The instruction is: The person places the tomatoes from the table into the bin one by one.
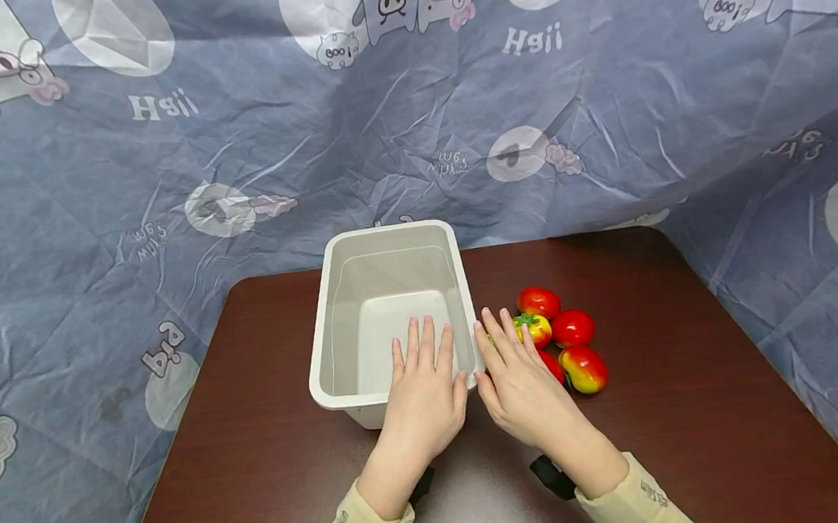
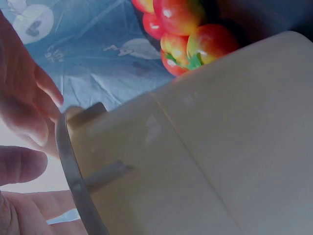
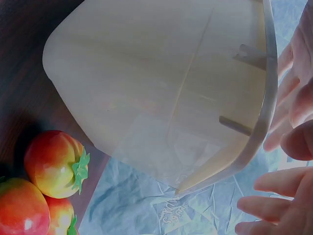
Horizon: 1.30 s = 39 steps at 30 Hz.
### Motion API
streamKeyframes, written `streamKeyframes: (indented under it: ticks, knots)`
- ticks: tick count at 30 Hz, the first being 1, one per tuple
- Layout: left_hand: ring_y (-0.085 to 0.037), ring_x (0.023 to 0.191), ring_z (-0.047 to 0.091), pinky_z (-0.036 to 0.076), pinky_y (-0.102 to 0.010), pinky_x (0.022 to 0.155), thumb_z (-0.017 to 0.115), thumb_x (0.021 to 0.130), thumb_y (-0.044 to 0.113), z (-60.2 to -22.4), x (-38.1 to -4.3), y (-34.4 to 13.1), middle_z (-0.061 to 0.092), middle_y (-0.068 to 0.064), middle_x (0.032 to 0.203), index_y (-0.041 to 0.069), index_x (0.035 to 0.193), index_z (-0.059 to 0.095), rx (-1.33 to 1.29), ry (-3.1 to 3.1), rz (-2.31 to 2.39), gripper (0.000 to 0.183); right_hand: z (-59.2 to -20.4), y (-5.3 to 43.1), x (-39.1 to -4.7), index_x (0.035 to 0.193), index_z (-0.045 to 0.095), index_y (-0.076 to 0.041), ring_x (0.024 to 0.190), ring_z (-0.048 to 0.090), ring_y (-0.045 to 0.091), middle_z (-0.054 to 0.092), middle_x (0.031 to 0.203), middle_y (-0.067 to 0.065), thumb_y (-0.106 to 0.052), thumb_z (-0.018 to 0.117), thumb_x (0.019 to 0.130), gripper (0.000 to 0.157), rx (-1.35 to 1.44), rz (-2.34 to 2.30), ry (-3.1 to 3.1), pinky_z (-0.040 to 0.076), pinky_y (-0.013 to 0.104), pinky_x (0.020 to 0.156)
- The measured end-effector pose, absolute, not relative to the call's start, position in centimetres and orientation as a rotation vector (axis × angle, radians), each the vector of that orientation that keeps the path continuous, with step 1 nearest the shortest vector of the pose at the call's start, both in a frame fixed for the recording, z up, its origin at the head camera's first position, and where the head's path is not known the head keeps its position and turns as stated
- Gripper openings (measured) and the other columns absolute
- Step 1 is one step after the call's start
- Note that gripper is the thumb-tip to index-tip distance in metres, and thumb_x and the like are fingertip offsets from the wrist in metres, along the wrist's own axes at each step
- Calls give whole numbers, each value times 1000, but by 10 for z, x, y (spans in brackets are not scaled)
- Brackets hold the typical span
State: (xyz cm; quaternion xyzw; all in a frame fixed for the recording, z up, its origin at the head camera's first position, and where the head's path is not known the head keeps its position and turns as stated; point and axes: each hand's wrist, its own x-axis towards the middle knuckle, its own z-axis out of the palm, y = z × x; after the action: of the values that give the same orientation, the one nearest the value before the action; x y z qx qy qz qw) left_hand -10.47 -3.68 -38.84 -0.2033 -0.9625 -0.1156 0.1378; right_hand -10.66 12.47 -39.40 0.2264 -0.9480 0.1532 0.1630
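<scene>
My left hand [image 1: 423,401] is held palm down, fingers straight and spread, over the near right part of a pale grey plastic bin [image 1: 320,327]. Beside it, my right hand [image 1: 526,384] is also flat with extended fingers, between the bin's right rim and a cluster of fruits. Neither hand holds anything. The fruits look like glossy red and yellow tomatoes [image 1: 573,328], some with green leafy tops; the right hand partly covers them in the head view. Both wrist views show the bin's outer wall [image 2: 205,122] with fingers near its rim, and tomatoes [image 3: 54,164] beyond.
The bin stands upright on a dark brown wooden table [image 1: 254,422], with nothing seen inside it. A blue patterned cloth [image 1: 350,135] hangs behind the table and along its sides. Dark straps [image 1: 552,477] are on the wrists, by the cream sleeves.
</scene>
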Motion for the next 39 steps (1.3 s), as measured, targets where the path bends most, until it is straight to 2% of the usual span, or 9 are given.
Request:
streamKeyframes:
  ticks: [15, 29, 39]
  knots:
    - [-43, 146, 26, 29, -61, 115, 51, 99, 27, -388, -103, -37, 36, -26, 154, 0, 146, 43, -611, -2775, -359, 55, -395, 126, -103, 144, 45, 4, 144, 31, 44, 37, 155, 20, -19, 63, 91, 60, 628, 456, -2735, 31, 64, 112]
    - [-44, 148, 20, 25, -63, 116, 50, 99, 27, -388, -105, -57, 32, -25, 156, -2, 147, 40, -509, -2821, -478, 57, -403, 144, -102, 145, 44, 4, 145, 26, 46, 33, 157, 21, -17, 61, 92, 58, 534, 522, -2807, 24, 64, 115]
    - [-44, 150, 10, 18, -66, 117, 48, 101, 29, -387, -110, -85, 25, -27, 158, -3, 150, 33, -369, -2853, -582, 61, -410, 161, -105, 146, 42, 3, 146, 22, 47, 31, 158, 20, -16, 59, 93, 59, 462, 549, -2856, 23, 65, 115]
